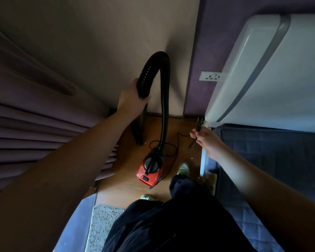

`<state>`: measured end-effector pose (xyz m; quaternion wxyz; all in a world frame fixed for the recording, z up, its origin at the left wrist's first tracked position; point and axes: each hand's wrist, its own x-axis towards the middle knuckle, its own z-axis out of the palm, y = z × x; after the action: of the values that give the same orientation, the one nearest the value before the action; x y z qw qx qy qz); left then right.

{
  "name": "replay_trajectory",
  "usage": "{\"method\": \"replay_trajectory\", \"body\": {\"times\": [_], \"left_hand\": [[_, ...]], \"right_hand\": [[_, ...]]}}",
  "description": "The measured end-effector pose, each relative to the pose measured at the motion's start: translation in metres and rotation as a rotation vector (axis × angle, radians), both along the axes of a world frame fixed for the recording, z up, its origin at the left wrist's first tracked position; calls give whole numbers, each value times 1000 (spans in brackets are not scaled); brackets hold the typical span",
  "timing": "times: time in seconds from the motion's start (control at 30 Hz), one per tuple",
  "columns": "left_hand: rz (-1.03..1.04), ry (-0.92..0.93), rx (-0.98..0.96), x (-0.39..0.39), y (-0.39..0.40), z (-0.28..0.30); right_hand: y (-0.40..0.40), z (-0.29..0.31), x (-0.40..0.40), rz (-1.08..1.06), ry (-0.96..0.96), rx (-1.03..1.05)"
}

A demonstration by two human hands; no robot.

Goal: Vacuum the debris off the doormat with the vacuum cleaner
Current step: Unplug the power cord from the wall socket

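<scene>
The left hand (133, 99) gripped the black ribbed hose (161, 84) near the middle of the frame, fingers curled round its upper end where the rigid tube (143, 118) began. The right hand (205, 139), right of centre, pinched the black plug (198, 125) of the power cord (173, 142), prongs pointing up the frame. The hose arched over and dropped to the red vacuum cleaner (149, 171), which sat on the wooden floor (124, 184) just below centre, the cord looped loosely beside it. The tube ran down to a dark floor nozzle (136, 132) left of the cleaner. A white wall socket (211, 76) showed in the upper right, beside a white appliance (280, 70). The pale doormat (102, 228) lay at the lower left, partly hidden by dark trousers (171, 224). Purple curtains (35, 115) filled the left side.
</scene>
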<state>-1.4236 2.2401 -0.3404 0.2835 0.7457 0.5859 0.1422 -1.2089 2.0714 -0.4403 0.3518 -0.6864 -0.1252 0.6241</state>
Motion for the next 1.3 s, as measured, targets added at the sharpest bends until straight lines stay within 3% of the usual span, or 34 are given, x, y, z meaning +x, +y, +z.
{"method": "replay_trajectory", "body": {"times": [0.53, 0.73, 0.97, 1.07, 1.3], "left_hand": [[88, -194, -32, 40, -2, -12], [-36, -145, -79, 52, 3, -21], [-196, -76, -241, 56, 0, -33], [-238, -39, -269, 60, -4, -35], [-288, -15, -298, 80, -8, -37]], "right_hand": [[-5, 42, 7, -169, 246, 77], [5, 102, 13, -292, 578, 259], [28, 186, -8, -121, 888, 563], [34, 194, -22, -40, 833, 621], [20, 176, -11, -40, 393, 548]]}}
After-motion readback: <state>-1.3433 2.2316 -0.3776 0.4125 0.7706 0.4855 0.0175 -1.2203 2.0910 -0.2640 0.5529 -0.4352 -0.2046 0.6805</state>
